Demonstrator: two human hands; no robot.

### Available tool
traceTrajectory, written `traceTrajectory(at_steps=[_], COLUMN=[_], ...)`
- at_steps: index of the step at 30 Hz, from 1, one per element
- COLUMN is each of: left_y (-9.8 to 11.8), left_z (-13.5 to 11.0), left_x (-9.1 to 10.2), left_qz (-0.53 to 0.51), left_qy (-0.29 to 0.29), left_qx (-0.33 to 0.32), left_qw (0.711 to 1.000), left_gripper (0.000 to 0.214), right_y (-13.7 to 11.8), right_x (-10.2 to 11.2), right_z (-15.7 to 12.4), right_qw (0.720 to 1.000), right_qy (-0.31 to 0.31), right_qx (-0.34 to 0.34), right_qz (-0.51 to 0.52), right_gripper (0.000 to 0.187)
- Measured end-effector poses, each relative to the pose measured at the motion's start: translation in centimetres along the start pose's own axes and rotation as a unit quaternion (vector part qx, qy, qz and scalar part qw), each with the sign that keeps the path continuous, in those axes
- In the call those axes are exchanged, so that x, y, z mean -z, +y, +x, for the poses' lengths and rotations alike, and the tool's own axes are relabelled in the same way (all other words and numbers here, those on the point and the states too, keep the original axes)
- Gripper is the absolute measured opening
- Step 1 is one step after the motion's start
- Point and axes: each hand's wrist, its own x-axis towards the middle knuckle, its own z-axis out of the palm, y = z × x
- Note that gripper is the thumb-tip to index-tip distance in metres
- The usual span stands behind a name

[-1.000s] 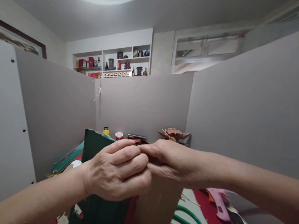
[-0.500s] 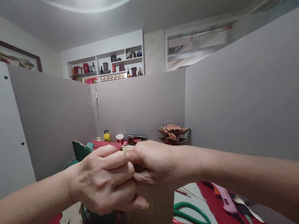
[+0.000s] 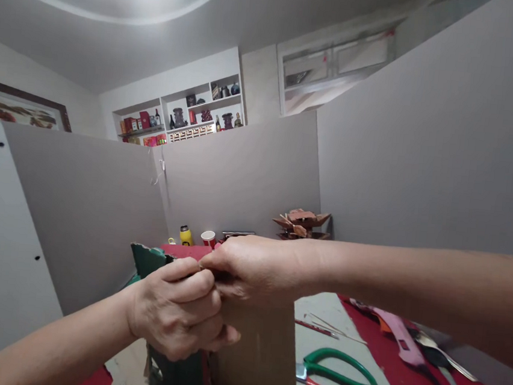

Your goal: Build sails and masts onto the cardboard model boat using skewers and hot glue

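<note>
My left hand [image 3: 182, 309] is closed, its back toward me. Its thumb and index finger press together at the top, and its little finger rests over the brown cardboard face. Against it, my right hand [image 3: 249, 267] reaches in from the right with fingers closed in a pinch. The two hands meet at their fingertips; whatever they grip there is hidden or too small to name. Directly beneath stands a cardboard box [image 3: 256, 356], brown on the near face. A green flap [image 3: 146, 259] with a ragged edge rises behind my left hand.
Right of the box, green- and orange-handled scissors [image 3: 341, 373] lie on a pale board [image 3: 313, 310], beside thin sticks [image 3: 332, 327]. A pink hot-glue gun [image 3: 405, 343] rests on the red cloth [image 3: 372, 337]. Behind are a yellow bottle [image 3: 185, 236], a paper cup [image 3: 208, 238] and a brown tiered model [image 3: 301, 222].
Both hands have shifted slightly left together, fingertips still meeting. More of the scissors and sticks shows on the right. The view has tilted a little.
</note>
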Motion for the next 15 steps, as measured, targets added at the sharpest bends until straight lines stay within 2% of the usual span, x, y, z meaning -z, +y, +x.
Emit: traceTrajectory(at_steps=[5,8,10,13,14,15], left_y=[-0.3,-0.5,-0.5,-0.3,-0.2,-0.1], left_z=[-0.8,-1.5,-2.1,-2.8,-3.0,-3.2], left_x=[0.1,0.1,0.0,-0.3,-0.4,-0.6], left_qz=[-0.014,-0.029,-0.041,-0.077,-0.087,-0.096], left_qy=[-0.029,-0.041,-0.052,-0.068,-0.065,-0.058], left_qx=[-0.024,-0.015,0.024,0.118,0.160,0.210], left_qw=[0.999,0.999,0.998,0.988,0.981,0.971], left_gripper=[0.034,0.035,0.029,0.008,0.008,0.019], right_y=[-0.2,0.0,0.3,1.1,1.4,1.7], right_x=[0.0,0.1,0.4,0.9,1.1,1.3], right_z=[0.9,1.2,1.4,1.4,1.4,1.3], right_qw=[1.000,0.999,0.998,0.997,0.997,0.997], right_qy=[-0.013,-0.026,-0.037,-0.042,-0.037,-0.030], right_qx=[-0.023,-0.029,-0.036,-0.037,-0.039,-0.043], right_qz=[0.017,0.029,0.038,0.054,0.057,0.059], right_gripper=[0.027,0.021,0.016,0.011,0.011,0.012])
